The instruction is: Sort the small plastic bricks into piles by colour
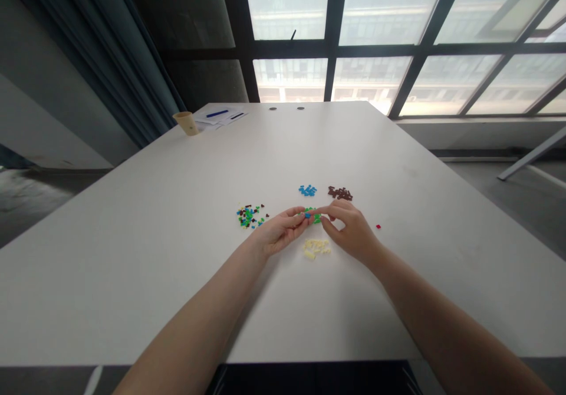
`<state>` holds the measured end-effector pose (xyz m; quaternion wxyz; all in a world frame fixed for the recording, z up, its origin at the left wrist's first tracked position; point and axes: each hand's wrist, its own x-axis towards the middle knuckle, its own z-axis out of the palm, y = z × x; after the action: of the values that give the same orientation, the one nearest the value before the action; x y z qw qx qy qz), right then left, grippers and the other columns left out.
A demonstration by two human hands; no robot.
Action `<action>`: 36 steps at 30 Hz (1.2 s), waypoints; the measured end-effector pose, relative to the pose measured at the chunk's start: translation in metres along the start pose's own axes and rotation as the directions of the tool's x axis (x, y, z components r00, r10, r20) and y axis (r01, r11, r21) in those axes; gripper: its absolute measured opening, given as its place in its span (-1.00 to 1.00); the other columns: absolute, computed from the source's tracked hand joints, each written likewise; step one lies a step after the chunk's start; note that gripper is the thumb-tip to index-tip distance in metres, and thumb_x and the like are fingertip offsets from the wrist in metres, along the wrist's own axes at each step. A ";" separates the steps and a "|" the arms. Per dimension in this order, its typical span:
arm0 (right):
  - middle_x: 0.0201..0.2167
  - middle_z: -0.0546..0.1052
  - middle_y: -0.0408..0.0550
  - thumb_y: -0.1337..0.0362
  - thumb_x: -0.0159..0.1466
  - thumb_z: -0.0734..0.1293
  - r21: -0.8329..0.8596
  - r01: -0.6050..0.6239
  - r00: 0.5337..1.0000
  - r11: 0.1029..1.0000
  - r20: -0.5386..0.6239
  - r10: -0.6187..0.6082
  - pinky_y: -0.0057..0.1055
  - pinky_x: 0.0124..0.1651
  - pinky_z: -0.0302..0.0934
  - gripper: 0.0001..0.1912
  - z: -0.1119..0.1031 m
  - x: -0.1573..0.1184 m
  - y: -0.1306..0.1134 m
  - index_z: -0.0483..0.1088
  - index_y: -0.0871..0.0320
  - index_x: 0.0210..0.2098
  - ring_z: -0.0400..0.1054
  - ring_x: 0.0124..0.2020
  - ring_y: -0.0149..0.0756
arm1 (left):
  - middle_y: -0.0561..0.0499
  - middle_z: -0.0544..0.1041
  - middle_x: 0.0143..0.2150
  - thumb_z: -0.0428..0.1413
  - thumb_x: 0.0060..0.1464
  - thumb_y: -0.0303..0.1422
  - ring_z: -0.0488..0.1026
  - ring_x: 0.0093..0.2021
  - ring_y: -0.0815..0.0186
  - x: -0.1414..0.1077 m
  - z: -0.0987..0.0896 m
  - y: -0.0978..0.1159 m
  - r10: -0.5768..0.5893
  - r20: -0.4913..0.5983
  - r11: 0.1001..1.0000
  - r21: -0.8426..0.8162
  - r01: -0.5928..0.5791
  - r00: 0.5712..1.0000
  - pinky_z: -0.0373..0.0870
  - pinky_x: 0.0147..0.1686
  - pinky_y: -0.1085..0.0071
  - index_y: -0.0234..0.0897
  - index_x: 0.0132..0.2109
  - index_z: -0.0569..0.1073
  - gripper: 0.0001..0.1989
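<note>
Blue brick sits pinched between the fingertips of the left hand, over green bricks near the middle of the white table. Fingers of the right hand press together just beside it, with yellow bricks below.

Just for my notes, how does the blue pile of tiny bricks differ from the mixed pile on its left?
The blue pile is one colour, while the mixed pile shows green, blue, brown and yellow. The blue pile is smaller and tighter; the mixed pile is wider and more scattered. Both are tiny bricks lying on the white table.
</note>
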<state>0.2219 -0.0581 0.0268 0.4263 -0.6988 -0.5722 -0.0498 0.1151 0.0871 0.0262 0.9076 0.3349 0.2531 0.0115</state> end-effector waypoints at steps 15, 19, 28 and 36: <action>-0.51 0.36 -0.13 0.31 0.18 0.31 -0.124 0.001 0.999 0.992 0.044 0.005 -0.38 -0.23 0.16 -0.86 0.012 -0.006 0.012 0.50 0.08 -0.28 0.24 -0.40 -0.36 | -0.02 0.51 -0.34 0.17 -0.09 -0.51 0.47 -0.26 0.40 0.002 -0.008 0.001 0.172 -0.051 0.915 0.377 -0.141 0.984 0.36 -0.06 0.41 -0.34 -0.32 0.39 -0.87; -0.48 0.39 -0.11 0.32 0.16 0.33 -0.128 -0.021 1.000 0.992 0.002 0.022 -0.38 -0.23 0.16 -0.90 0.008 -0.006 0.015 0.50 0.14 -0.34 0.25 -0.38 -0.35 | 0.00 0.47 -0.40 0.09 -0.04 -0.39 0.43 -0.33 0.32 0.001 -0.029 0.022 0.607 -0.144 0.424 0.890 -0.165 0.781 0.37 -0.21 0.33 -0.30 -0.34 0.36 -0.91; -0.48 0.39 -0.13 0.35 0.14 0.34 -0.140 -0.079 0.997 0.987 0.012 0.081 -0.37 -0.23 0.17 -0.91 0.004 -0.005 0.018 0.50 0.10 -0.36 0.26 -0.38 -0.35 | -0.16 0.51 -0.15 0.01 0.00 -0.32 0.38 -0.09 0.09 -0.007 -0.038 0.037 0.718 -0.175 -0.015 0.964 0.266 0.674 0.28 -0.15 0.21 -0.26 -0.28 0.43 -0.83; -0.51 0.33 -0.13 0.29 0.19 0.31 -0.121 0.048 0.999 0.992 -0.012 -0.050 -0.35 -0.26 0.16 -0.87 -0.001 -0.002 0.008 0.51 0.09 -0.30 0.22 -0.41 -0.35 | -0.14 0.54 -0.15 -0.04 0.09 -0.26 0.45 -0.14 0.25 -0.006 -0.007 0.011 0.275 -0.021 0.852 0.468 -0.234 0.961 0.27 -0.03 0.29 -0.33 -0.20 0.47 -0.72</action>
<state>0.2280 -0.0601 0.0218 0.3863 -0.7086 -0.5819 -0.0997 0.1081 0.0981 0.0314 0.7807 0.5702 0.2410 0.0854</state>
